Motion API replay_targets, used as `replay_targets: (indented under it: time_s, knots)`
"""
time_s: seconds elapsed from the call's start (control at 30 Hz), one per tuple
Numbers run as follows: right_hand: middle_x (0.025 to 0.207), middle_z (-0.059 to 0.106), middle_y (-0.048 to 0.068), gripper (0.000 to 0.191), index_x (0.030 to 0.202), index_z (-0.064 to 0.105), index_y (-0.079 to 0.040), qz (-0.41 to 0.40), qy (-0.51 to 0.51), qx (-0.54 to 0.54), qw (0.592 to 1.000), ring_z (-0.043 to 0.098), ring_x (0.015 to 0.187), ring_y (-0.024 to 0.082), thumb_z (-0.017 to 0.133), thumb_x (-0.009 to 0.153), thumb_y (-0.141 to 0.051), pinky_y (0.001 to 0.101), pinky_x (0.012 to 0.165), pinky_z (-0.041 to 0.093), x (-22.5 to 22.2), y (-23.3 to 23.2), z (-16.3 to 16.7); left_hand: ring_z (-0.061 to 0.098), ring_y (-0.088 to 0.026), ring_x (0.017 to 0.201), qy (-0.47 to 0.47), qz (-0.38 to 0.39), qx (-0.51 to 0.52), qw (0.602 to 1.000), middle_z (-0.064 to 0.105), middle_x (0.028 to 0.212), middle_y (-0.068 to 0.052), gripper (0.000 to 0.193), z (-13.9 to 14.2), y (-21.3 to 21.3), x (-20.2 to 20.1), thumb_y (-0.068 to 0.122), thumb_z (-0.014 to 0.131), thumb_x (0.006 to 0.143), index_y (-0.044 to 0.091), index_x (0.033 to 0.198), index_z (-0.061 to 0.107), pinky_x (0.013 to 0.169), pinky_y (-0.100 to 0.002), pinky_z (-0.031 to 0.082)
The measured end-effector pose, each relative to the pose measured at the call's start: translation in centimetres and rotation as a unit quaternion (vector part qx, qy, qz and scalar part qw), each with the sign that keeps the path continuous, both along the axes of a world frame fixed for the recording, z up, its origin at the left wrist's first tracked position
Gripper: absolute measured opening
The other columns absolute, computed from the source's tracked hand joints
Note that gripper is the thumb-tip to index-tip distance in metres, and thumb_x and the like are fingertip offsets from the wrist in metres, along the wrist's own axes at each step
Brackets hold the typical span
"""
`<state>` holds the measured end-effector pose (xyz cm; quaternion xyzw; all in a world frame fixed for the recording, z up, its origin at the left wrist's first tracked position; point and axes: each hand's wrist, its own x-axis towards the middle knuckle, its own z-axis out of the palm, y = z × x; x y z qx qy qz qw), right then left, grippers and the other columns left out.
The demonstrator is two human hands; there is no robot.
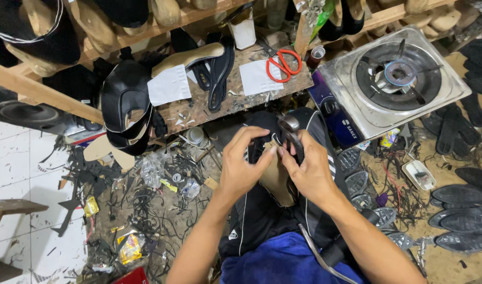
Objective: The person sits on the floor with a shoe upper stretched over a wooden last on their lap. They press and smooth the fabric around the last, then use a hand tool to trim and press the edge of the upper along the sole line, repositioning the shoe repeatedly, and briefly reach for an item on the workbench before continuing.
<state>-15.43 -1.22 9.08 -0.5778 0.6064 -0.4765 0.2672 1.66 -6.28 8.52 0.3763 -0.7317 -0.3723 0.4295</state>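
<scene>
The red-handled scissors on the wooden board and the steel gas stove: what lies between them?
In the head view, a small round container with a red rim stands between the red-handled scissors and the steel gas stove, at the wooden board edge.

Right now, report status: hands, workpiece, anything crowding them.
Left hand grips black shoe upper on its last. Right hand holds metal pincers at the upper. Gas stove close right, scraps below.

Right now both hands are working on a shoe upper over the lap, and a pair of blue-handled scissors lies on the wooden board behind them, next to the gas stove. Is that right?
Not quite: the scissors have red handles, not blue, as the head view shows. The rest stands: the left hand and right hand work on the shoe upper over the lap, and the scissors lie on the wooden board beside the gas stove.
</scene>
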Motion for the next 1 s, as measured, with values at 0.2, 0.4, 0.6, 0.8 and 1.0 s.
replay_targets:
  time_s: [0.2, 0.4, 0.6, 0.8, 1.0]
  knots:
    - [0.074, 0.06, 0.006, 0.021, 0.098, 0.058, 0.0, 0.006, 0.013, -0.017, 1.0, 0.058, 0.064, 0.015, 0.074, 0.089, -0.011, 0.031, 0.06, 0.048, -0.3, -0.4, -0.6, 0.071, -0.038, 0.092, -0.123, 0.012, -0.151, 0.981, 0.072, 0.098, -0.019, 0.017, 1.5, -0.9, -0.1, 0.003, 0.074, 0.092, 0.0, 0.105, 0.064, 0.078, -0.043, 0.057]
    - [0.078, 0.058, 0.001, 0.018, 0.104, 0.057, -0.004, 0.03, -0.172, 0.057, 0.983, 0.06, 0.062, 0.011, 0.068, 0.09, -0.008, 0.0276, 0.057, 0.051, -1.1, 0.1, -1.4, 0.066, -0.023, 0.112, 0.123, -0.074, 0.054, 0.988, 0.07, 0.117, -0.013, 0.036, -2.7, -1.1, -0.9, 0.002, 0.074, 0.09, -0.001, 0.122, 0.057, 0.099, -0.032, 0.051]
    - [0.093, 0.062, 0.008, 0.015, 0.094, 0.051, -0.006, 0.124, -0.343, 0.127, 0.922, 0.063, 0.073, 0.016, 0.066, 0.096, -0.004, 0.0324, 0.062, 0.052, -4.4, 0.6, 1.4, 0.066, -0.017, 0.109, 0.123, -0.054, 0.129, 0.982, 0.071, 0.118, -0.011, 0.045, -2.4, -1.2, -2.5, 0.003, 0.078, 0.09, -0.004, 0.131, 0.061, 0.1, -0.031, 0.053]
    - [0.114, 0.071, 0.009, 0.009, 0.103, 0.061, -0.003, 0.252, -0.112, 0.107, 0.955, 0.067, 0.105, 0.021, 0.061, 0.094, -0.003, 0.0384, 0.095, 0.052, -7.1, 2.4, 6.6, 0.068, -0.021, 0.126, 0.108, -0.001, -0.046, 0.993, 0.07, 0.136, -0.014, 0.049, 1.7, -1.0, -4.1, -0.001, 0.073, 0.092, 0.0, 0.139, 0.057, 0.111, -0.033, 0.051]
    - [0.106, 0.069, 0.008, 0.023, 0.115, 0.061, -0.003, 0.216, 0.145, 0.099, 0.96, 0.065, 0.103, 0.02, 0.062, 0.093, -0.008, 0.0365, 0.09, 0.051, -6.9, 1.5, 8.0, 0.068, -0.028, 0.13, 0.095, -0.016, -0.07, 0.993, 0.068, 0.138, -0.016, 0.053, 3.2, -0.6, -5.5, -0.005, 0.07, 0.09, 0.001, 0.141, 0.056, 0.112, -0.035, 0.051]
